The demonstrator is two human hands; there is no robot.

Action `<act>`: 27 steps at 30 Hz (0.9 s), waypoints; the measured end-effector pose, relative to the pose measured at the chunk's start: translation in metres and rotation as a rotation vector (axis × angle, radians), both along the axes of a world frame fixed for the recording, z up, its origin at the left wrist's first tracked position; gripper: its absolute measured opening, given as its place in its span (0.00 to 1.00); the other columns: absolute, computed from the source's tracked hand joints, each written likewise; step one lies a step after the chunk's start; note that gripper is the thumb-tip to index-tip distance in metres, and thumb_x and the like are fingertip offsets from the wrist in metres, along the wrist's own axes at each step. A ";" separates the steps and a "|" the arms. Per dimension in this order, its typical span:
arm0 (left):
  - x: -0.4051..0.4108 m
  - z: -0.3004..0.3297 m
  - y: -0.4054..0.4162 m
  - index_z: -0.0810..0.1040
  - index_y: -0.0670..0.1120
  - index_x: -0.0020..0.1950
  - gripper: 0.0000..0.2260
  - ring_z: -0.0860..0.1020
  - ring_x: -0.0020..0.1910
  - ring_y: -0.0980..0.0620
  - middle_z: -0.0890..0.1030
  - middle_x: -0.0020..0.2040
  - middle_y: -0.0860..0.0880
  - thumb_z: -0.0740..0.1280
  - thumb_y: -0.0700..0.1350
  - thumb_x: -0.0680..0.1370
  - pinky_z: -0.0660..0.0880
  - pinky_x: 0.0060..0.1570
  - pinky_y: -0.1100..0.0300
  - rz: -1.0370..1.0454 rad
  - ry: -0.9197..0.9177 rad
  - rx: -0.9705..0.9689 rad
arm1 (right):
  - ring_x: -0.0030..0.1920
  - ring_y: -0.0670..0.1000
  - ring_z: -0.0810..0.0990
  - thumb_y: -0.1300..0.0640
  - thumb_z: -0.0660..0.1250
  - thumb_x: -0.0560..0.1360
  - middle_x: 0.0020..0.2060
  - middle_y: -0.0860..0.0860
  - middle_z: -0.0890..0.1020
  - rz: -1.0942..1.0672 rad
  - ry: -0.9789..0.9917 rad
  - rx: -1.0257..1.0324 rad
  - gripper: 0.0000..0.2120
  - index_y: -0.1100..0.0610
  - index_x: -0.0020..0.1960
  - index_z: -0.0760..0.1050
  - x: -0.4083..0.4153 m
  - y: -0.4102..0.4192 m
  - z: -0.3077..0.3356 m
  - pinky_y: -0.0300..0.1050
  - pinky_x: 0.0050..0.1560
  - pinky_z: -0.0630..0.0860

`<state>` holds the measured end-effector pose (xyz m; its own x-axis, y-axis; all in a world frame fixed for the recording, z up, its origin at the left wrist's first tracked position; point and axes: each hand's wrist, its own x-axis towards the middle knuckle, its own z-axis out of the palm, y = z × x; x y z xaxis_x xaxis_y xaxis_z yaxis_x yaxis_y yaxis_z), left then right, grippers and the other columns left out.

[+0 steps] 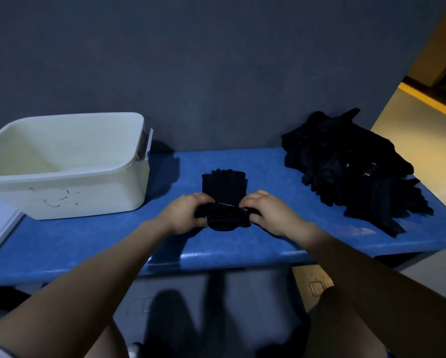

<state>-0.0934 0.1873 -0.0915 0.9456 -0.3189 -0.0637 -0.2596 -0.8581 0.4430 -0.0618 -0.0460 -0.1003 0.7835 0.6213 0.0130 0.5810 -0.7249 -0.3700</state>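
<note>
Socks, black ones, lie in the middle of the blue table, close to its near edge. Their near end is rolled into a fat little roll, and the far end lies flat. The left hand and the right hand each curl their fingers round one side of the roll. This roll looks about half done. A big pile of dark socks waits far right, so lots is left. A white tub sits on the left.

Left hand and right hand grip a black sock on the blue table.
</note>
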 end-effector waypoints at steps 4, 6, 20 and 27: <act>-0.001 -0.003 -0.004 0.75 0.46 0.61 0.11 0.77 0.55 0.52 0.80 0.56 0.50 0.64 0.45 0.79 0.73 0.56 0.57 0.129 0.051 -0.323 | 0.53 0.51 0.75 0.56 0.62 0.79 0.51 0.51 0.78 -0.117 0.161 0.177 0.10 0.52 0.59 0.74 0.005 -0.001 -0.001 0.44 0.52 0.72; 0.006 -0.005 -0.008 0.74 0.44 0.61 0.12 0.78 0.56 0.49 0.80 0.55 0.48 0.61 0.46 0.80 0.74 0.57 0.52 0.223 0.043 -0.387 | 0.47 0.52 0.76 0.53 0.59 0.80 0.45 0.52 0.77 -0.190 0.214 0.244 0.04 0.52 0.51 0.70 0.012 0.004 0.004 0.47 0.46 0.72; 0.042 -0.011 -0.032 0.70 0.40 0.56 0.19 0.75 0.55 0.42 0.74 0.57 0.42 0.68 0.53 0.75 0.71 0.50 0.52 0.727 0.010 -0.274 | 0.45 0.55 0.75 0.54 0.63 0.78 0.46 0.50 0.70 -0.472 0.071 0.239 0.08 0.55 0.45 0.65 0.040 0.027 0.000 0.53 0.47 0.75; 0.044 -0.001 -0.033 0.69 0.42 0.36 0.16 0.73 0.33 0.48 0.72 0.32 0.48 0.68 0.51 0.76 0.65 0.28 0.59 0.775 0.260 -0.277 | 0.61 0.50 0.69 0.52 0.69 0.74 0.61 0.48 0.66 -0.150 0.069 0.038 0.22 0.55 0.67 0.70 0.030 0.008 0.008 0.44 0.59 0.70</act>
